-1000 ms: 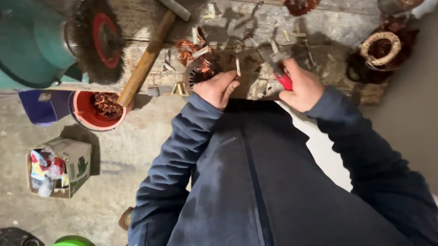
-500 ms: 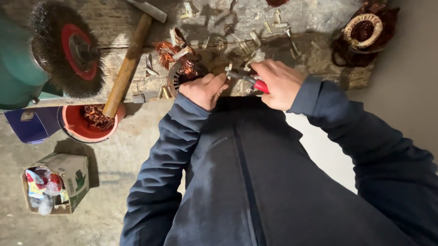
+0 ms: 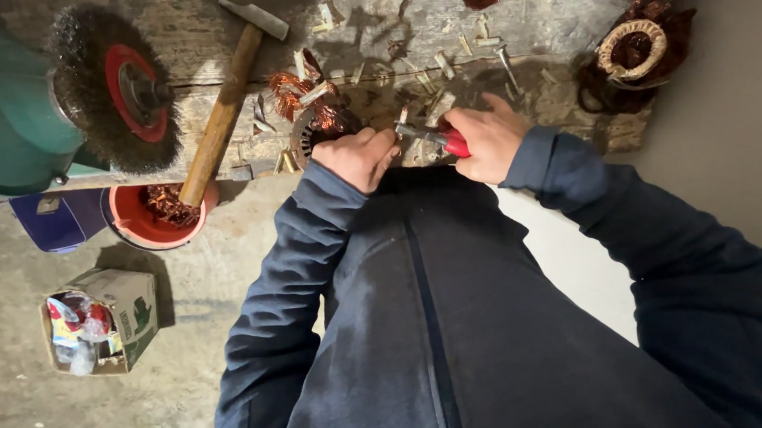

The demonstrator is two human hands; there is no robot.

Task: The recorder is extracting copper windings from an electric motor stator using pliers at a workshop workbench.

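At the frame's upper left, a teal-green machine body (image 3: 10, 109) carries a dark grey wire brush wheel (image 3: 111, 88) with a red hub. Left of centre, a red bucket (image 3: 149, 226) holds copper-brown scrap. The hammer (image 3: 225, 110) has a tan wooden handle and a grey head. Near the centre, the pliers (image 3: 433, 139) show red grips and silver metal. Orange copper wire (image 3: 296, 90) glints on the weathered grey-brown bench (image 3: 375, 37). Both sleeves (image 3: 566, 191) are navy.
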